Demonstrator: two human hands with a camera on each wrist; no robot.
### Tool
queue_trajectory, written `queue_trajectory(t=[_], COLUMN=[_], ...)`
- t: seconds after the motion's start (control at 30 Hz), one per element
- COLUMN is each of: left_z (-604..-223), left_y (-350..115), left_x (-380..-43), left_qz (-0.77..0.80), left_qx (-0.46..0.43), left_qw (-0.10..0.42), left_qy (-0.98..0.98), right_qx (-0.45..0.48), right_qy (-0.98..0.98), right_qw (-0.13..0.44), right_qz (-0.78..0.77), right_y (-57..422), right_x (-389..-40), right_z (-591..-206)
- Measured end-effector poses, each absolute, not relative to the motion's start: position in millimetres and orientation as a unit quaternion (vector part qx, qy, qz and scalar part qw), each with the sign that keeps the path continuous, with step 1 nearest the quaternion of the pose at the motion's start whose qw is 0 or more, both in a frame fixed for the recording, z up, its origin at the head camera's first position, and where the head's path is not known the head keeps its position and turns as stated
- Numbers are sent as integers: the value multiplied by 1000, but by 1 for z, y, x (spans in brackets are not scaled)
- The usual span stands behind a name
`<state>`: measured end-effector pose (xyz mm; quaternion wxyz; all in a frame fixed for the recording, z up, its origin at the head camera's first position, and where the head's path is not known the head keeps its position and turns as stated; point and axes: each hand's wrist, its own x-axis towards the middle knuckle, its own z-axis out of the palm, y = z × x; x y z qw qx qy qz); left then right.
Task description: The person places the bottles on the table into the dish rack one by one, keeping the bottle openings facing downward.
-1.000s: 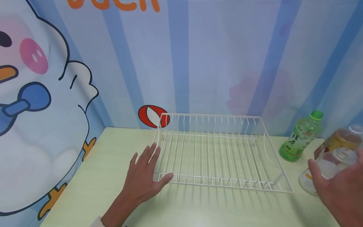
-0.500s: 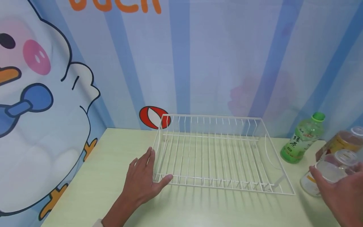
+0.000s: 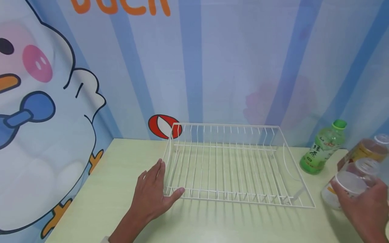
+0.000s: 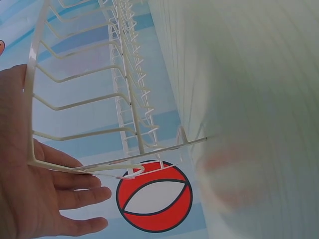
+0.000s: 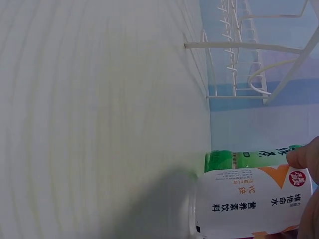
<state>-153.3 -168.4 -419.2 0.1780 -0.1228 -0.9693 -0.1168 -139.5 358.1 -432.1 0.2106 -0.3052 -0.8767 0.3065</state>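
Note:
My left hand [image 3: 150, 195] rests against the left front corner of a white wire dish rack [image 3: 234, 198]. Its fingers lie straight along the rack's side and its thumb reaches over the front rim. The left wrist view shows the fingers [image 4: 82, 199] extended beside the rack's end bar. On the right, my right hand [image 3: 366, 206] holds a clear drink bottle with a white label [image 5: 249, 199], thumb on one side and fingers round the other. That bottle stands upright on the table, and the hand partly covers it.
Behind the held bottle stands a bottle with an orange-brown label [image 3: 366, 150]. A green tea bottle [image 3: 323, 148] stands between these and the rack. The pale table [image 3: 237, 224] ends at a striped cartoon backdrop [image 3: 225, 60].
My right hand has moved in and taken hold of the white-labelled bottle. The left hand's fingers have drawn closer together at the rack's corner. The rack stays in place.

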Motion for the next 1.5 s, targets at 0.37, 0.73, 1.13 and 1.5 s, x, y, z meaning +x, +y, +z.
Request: queue_trajectory(t=[0.37, 0.73, 1.13, 1.5], left_z=[-418, -418, -417, -417], left_y=[-167, -167, -165, -166], left_x=[-154, -153, -153, -151], left_qz=[-112, -109, -115, -111], left_qx=[-120, -115, -116, -113], left_qw=[176, 167, 161, 161], left_qy=[-971, -973, -973, -974], right_qx=[-262, -205, -136, -48], right_qy=[-894, -894, -883, -880], right_qw=[228, 285, 354, 388], right_qz=[283, 277, 276, 270], right_y=[350, 330, 309, 282], right_x=[-144, -145, -149, -152], right_z=[-419, -394, -374, -352])
